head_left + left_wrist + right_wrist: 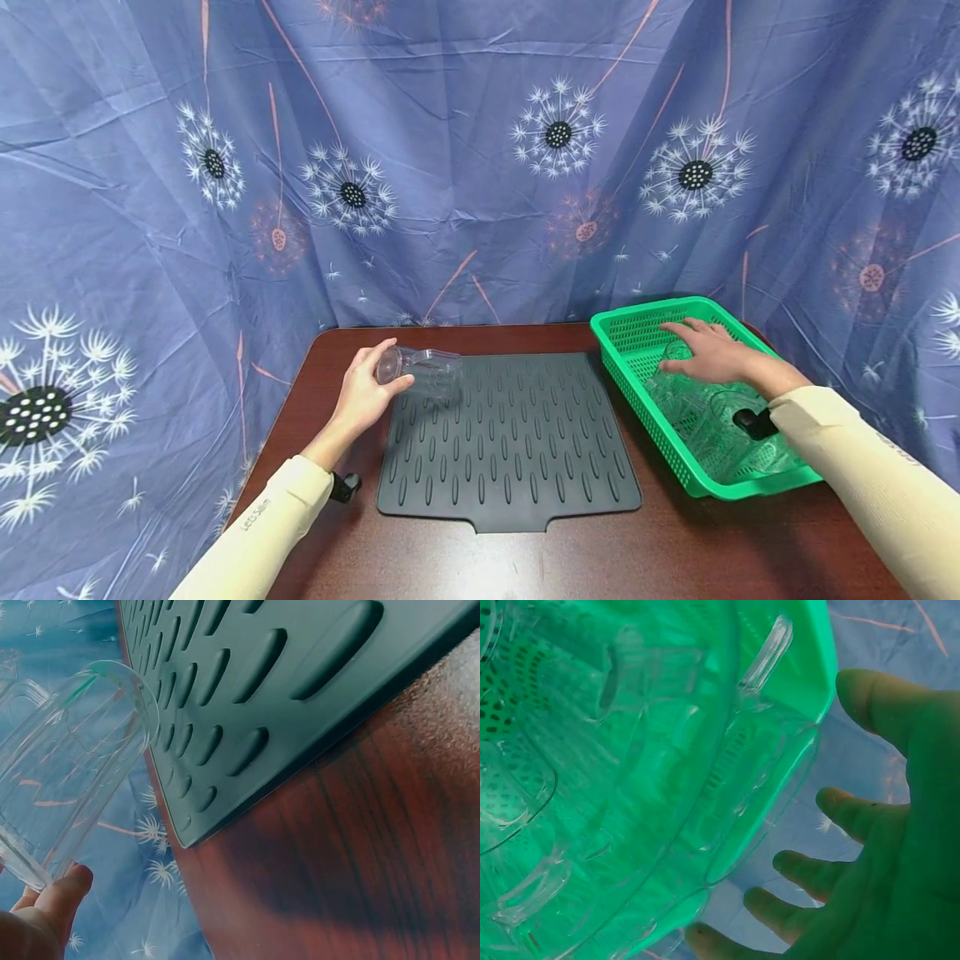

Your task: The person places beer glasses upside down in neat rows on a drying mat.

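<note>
Cup (423, 372), clear plastic, lies tipped on its side at the near-left corner of the mat (510, 442), held just off it. The left hand (365, 392) grips it at the base end, thumb and fingers curled round the rim there; its open mouth points toward the mat's middle. In the left wrist view the cup (67, 765) slants across the upper left with a thumb tip (64, 889) under its lower edge, and the ribbed mat (300, 690) runs diagonally beside it on the table (360, 870).

The right hand (712, 352) hovers over the green basket (637, 400), fingers spread and straight, palm down, gripping nothing. The basket sits at the table's right side, just beside the mat's right edge, and holds several more clear cups (705, 412) lying jumbled; how many is hard to tell, since they overlap and are see-through. In the right wrist view the hand (885, 847) is seen from below, tinted green through clear plastic, fingers (840, 810) apart, with the cups (630, 787) and the basket wall (810, 667) filling the left of the frame. Whether the fingertips touch a cup cannot be told.

The table (600, 550) is dark reddish wood. A blue curtain (480, 167) with dandelion prints hangs behind it. Both arms wear pale sleeves (258, 525).
</note>
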Demonstrator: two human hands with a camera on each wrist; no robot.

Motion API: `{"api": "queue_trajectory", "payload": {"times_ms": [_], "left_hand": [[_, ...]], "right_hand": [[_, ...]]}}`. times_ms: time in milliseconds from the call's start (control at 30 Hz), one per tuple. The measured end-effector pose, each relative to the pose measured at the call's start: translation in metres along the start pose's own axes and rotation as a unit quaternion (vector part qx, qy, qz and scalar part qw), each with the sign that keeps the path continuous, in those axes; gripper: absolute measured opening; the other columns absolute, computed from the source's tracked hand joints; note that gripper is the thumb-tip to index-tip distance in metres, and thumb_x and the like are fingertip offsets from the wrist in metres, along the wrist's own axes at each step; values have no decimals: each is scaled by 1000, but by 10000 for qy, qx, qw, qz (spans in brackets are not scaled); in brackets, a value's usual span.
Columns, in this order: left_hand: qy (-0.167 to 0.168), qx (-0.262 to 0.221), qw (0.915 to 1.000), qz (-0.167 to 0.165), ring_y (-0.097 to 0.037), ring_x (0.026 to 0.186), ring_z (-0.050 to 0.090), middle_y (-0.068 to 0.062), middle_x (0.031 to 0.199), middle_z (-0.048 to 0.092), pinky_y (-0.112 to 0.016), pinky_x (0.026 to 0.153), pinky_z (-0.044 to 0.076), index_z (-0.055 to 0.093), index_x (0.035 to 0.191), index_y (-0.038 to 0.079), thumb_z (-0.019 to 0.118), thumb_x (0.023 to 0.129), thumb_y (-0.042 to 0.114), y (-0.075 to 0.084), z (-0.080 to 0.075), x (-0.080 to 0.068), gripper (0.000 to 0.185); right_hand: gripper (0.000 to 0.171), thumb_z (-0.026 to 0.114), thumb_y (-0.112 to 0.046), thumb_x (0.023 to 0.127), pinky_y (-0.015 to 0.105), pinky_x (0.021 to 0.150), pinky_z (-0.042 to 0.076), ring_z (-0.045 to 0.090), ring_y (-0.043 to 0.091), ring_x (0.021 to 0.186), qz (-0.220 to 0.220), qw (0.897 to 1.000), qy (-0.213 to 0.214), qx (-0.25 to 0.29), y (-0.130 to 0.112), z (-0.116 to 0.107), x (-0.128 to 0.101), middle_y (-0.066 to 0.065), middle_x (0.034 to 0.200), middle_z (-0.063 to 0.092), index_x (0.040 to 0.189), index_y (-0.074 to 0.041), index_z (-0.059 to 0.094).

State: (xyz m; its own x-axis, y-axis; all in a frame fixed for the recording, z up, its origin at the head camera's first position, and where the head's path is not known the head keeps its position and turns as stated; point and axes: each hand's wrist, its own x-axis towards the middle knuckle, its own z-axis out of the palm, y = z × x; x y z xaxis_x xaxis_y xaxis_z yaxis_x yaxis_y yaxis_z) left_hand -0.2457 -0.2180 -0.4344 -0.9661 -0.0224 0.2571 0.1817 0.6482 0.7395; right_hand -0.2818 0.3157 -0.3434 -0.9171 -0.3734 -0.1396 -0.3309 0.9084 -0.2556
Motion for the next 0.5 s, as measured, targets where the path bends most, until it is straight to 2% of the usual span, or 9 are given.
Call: {"api": "queue_trajectory", "payload": {"times_ms": [133,300,500], "left_hand": [[11,31,10000,19,-37,127,50,-15,136,49,-55,105,40,48,150,18,82,85,29,1,0,3,74],[46,89,9999,60,-37,125,50,-15,134,49,-55,105,40,49,149,17,82,85,27,1,0,6,73],[38,254,9996,101,-37,125,50,-16,133,48,-55,105,40,49,149,16,81,85,27,4,-2,11,73]], "right_hand": [[77,64,-37,98,79,105,16,17,70,135,-79,9997,-208,78,4,2,2,47,150,20,152,7,30],[78,65,-35,98,81,102,19,18,70,135,-133,9983,-554,159,8,6,4,49,148,22,151,9,29],[74,68,-28,97,76,95,34,25,70,131,-201,9965,-798,112,9,5,5,48,145,24,150,8,31]]}}
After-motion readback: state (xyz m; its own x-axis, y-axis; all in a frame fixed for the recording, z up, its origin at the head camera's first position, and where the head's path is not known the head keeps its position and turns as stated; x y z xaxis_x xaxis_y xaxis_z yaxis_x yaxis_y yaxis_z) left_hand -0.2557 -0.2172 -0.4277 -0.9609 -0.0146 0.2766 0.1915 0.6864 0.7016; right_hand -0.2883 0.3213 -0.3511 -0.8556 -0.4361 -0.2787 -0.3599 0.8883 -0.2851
